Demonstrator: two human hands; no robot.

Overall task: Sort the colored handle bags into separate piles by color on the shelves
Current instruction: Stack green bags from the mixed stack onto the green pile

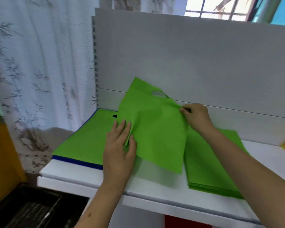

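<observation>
Bamboo-print curtain [39,63] hangs beside barred window [220,9]

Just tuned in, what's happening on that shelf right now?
A person is sorting flat fabric handle bags on a white shelf. Both hands hold one loose green fabric bag with a cut-out handle: the left hand grips its left edge, the right hand pinches its top right corner. It is lifted between a left stack of green over blue bags and an all-green pile on the right.
</observation>
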